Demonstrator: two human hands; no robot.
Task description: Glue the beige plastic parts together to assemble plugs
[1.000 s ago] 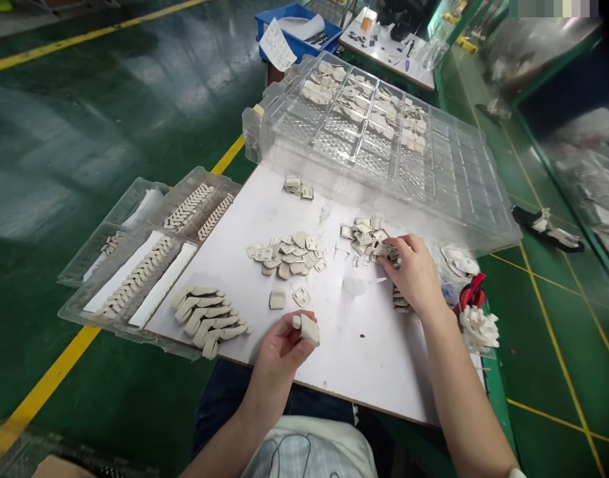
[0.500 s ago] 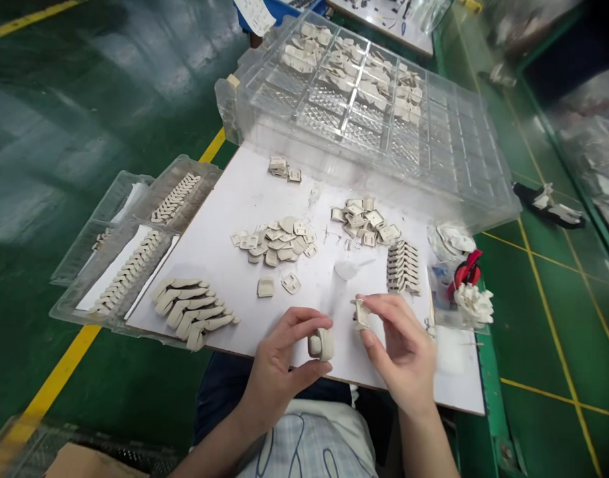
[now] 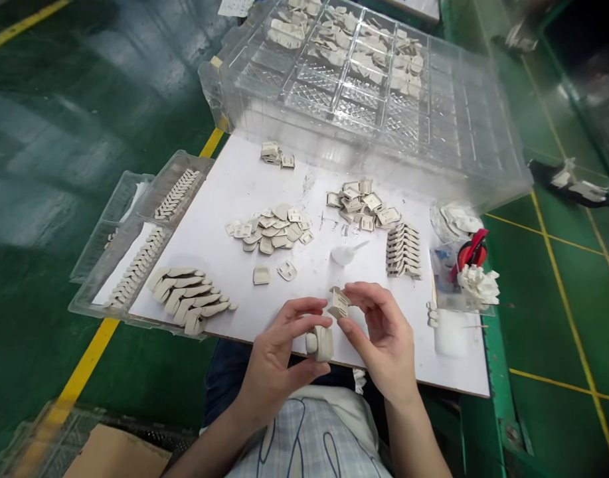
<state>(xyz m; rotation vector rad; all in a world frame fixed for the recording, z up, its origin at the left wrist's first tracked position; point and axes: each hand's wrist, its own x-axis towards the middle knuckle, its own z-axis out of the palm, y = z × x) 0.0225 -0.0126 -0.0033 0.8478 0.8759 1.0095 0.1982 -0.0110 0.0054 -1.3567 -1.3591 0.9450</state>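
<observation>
Between the thumb and fingers of my left hand (image 3: 284, 358) is a thick, rounded beige plastic part (image 3: 323, 344) with a small knob on its left side. My right hand (image 3: 384, 338) pinches a flat beige plastic piece (image 3: 339, 303) with slots in it, held just above and to the right of the first part. The two pieces look close but apart. Beyond my hands lie a single squarish beige piece (image 3: 261, 275) and an oval one with openings (image 3: 287, 270). A small white scoop-like cup (image 3: 344, 255) rests near them.
Piles of loose beige pieces (image 3: 274, 229) and slotted pieces (image 3: 364, 202) lie on the white board (image 3: 209, 199). Stacked rows (image 3: 404, 251) and curved parts (image 3: 189, 295) flank them. A clear compartment tray (image 3: 364, 146) spans the back; smaller trays (image 3: 135, 265) overhang the left. Red-handled tool (image 3: 468, 255) at right.
My right hand has moved left, bringing the slotted piece near the part in my left hand and turning its slotted face into view. The camera view has shifted slightly.
</observation>
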